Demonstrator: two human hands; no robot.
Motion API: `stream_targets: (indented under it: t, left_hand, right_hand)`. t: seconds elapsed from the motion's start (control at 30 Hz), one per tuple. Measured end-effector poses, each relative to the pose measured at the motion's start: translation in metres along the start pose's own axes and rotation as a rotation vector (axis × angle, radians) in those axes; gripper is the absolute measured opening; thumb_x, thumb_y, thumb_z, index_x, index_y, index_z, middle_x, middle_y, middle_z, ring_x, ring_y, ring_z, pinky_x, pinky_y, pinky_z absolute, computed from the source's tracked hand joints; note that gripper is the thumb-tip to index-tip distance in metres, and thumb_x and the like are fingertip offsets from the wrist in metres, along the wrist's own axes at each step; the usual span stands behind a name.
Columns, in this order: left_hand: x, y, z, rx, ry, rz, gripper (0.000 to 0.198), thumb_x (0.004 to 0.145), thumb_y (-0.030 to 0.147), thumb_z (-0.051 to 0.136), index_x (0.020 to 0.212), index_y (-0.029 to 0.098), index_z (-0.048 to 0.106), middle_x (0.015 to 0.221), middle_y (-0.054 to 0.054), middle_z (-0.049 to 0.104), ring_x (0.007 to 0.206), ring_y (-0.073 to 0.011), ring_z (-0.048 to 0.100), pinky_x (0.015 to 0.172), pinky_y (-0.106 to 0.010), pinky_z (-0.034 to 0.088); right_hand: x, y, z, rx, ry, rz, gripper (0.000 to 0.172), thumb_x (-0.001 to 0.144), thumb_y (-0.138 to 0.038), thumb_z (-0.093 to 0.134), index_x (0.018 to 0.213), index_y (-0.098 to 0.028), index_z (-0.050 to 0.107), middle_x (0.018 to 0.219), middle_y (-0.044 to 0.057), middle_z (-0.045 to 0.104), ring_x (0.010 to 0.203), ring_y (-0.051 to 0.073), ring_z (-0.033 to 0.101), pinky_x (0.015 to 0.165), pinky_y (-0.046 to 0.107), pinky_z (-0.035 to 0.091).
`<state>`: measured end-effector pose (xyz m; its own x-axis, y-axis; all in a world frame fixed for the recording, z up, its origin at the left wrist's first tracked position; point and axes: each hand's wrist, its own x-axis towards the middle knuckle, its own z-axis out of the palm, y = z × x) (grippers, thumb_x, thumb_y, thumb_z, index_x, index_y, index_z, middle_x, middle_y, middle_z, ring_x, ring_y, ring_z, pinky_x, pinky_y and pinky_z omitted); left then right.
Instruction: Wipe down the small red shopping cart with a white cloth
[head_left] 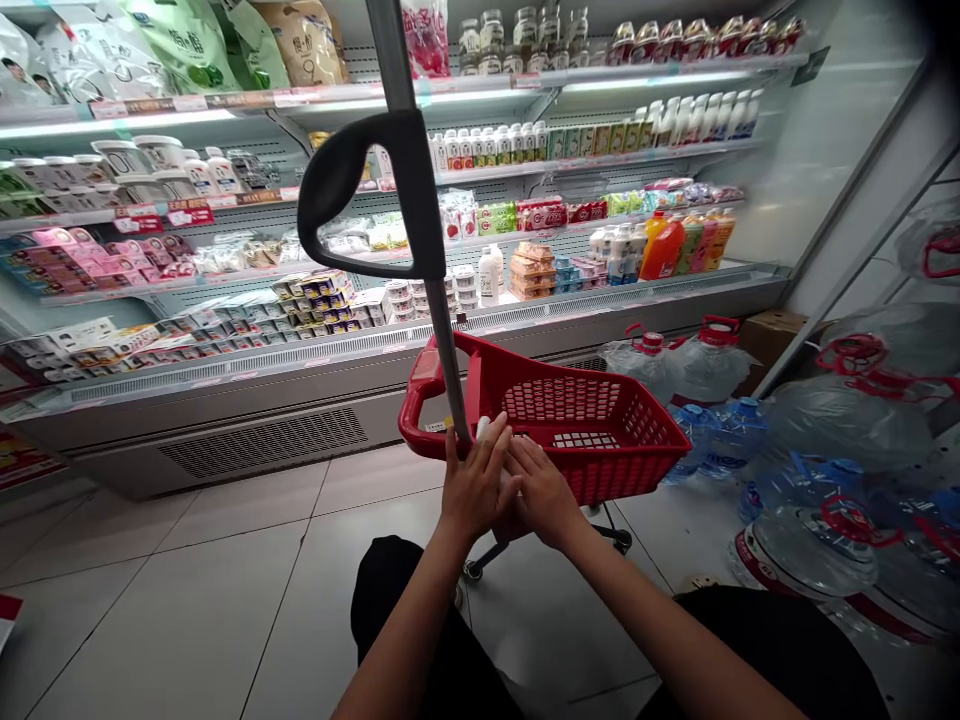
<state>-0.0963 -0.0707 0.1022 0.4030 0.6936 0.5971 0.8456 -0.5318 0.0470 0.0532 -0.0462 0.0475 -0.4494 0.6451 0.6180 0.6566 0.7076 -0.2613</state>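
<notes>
A red wheeled shopping basket (pixel 600 420) stands on the tiled floor in front of me, with a grey pull handle (pixel 420 200) rising from its near rim. My left hand (pixel 472 485) is curled round a small white object (pixel 484 428) at the basket's near edge, beside the base of the handle pole. My right hand (pixel 544 490) lies next to it, fingers bent against the left hand and the basket rim. What the white object is cannot be made out. The basket's inside looks bare where it shows.
An open refrigerated shelf unit (pixel 375 330) with yoghurts, milk bottles and juice runs along the back. Several large water jugs (pixel 840 450) with red handles lie on the floor to the right. A cardboard box (pixel 772 335) sits behind them. My knees in black fill the bottom.
</notes>
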Motion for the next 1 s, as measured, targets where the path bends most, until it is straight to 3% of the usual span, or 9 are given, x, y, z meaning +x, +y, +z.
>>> stream_targets:
  t: [0.1,0.2,0.3,0.4,0.57,0.67,0.8,1.0]
  left_hand:
    - [-0.004,0.003,0.01,0.021,0.011,-0.019,0.068,0.105,0.053,0.042,0.165,0.024,0.027,0.166,-0.009,0.038,0.152,-0.0292,0.037,0.129,-0.054,-0.012]
    - [-0.005,0.004,0.017,0.029,0.022,-0.023,0.066,0.105,0.048,0.046,0.164,0.022,0.029,0.166,-0.009,0.038,0.153,-0.0279,0.036,0.132,-0.05,0.004]
    - [-0.003,0.003,0.019,0.034,0.019,-0.021,0.062,0.104,0.043,0.048,0.16,0.021,0.036,0.163,-0.009,0.044,0.151,-0.0289,0.04,0.129,-0.048,0.021]
    - [0.0,0.005,0.019,0.029,0.027,-0.048,0.061,0.104,0.044,0.048,0.159,0.018,0.039,0.16,-0.011,0.048,0.147,-0.0302,0.045,0.127,-0.048,0.025]
    - [0.002,0.006,0.02,0.03,0.059,-0.017,0.067,0.107,0.048,0.038,0.163,0.014,0.028,0.163,-0.013,0.042,0.15,-0.0281,0.04,0.127,-0.047,0.024]
    - [0.001,0.001,0.02,0.064,0.061,0.026,0.068,0.107,0.05,0.035,0.164,0.012,0.025,0.165,-0.014,0.039,0.153,-0.0278,0.036,0.127,-0.046,0.024]
    - [-0.002,-0.003,0.021,0.136,0.034,0.007,0.068,0.105,0.052,0.043,0.163,0.018,0.032,0.167,-0.013,0.035,0.153,-0.0304,0.033,0.128,-0.049,0.024]
    - [-0.001,0.002,0.027,0.2,0.028,-0.096,0.061,0.1,0.052,0.054,0.156,0.028,0.047,0.163,-0.014,0.039,0.153,-0.0391,0.03,0.126,-0.059,0.024]
  right_hand:
    - [-0.026,0.038,-0.016,-0.045,-0.03,0.042,0.064,0.101,-0.021,0.038,0.164,-0.023,0.029,0.161,0.006,0.046,0.15,0.026,0.038,0.125,0.052,0.032]
    - [-0.057,0.077,-0.034,-0.115,-0.041,0.125,0.065,0.102,-0.018,0.034,0.165,-0.029,0.026,0.16,0.002,0.048,0.146,0.024,0.043,0.125,0.05,0.031]
    - [-0.075,0.095,-0.043,-0.194,-0.021,0.221,0.065,0.101,-0.017,0.034,0.165,-0.028,0.026,0.156,0.005,0.052,0.144,0.025,0.046,0.125,0.052,0.03]
    - [-0.065,0.078,-0.034,-0.209,0.001,0.217,0.069,0.1,-0.016,0.036,0.166,-0.024,0.021,0.156,0.008,0.052,0.144,0.026,0.046,0.126,0.055,0.027]
    - [-0.019,0.014,-0.001,-0.087,0.04,0.054,0.073,0.099,-0.017,0.037,0.168,-0.019,0.012,0.165,0.011,0.039,0.153,0.028,0.033,0.123,0.053,0.036]
    - [-0.01,0.01,0.002,-0.089,0.043,0.026,0.073,0.099,-0.017,0.039,0.167,-0.018,0.015,0.161,0.012,0.044,0.149,0.028,0.038,0.122,0.051,0.038]
    - [-0.036,0.051,-0.017,-0.189,-0.022,0.029,0.077,0.096,-0.014,0.042,0.168,-0.023,0.016,0.158,0.008,0.049,0.142,0.027,0.045,0.122,0.047,0.037]
    - [-0.096,0.112,-0.049,-0.353,-0.008,0.17,0.082,0.092,-0.012,0.043,0.168,-0.027,0.015,0.148,0.008,0.056,0.135,0.03,0.05,0.119,0.05,0.038]
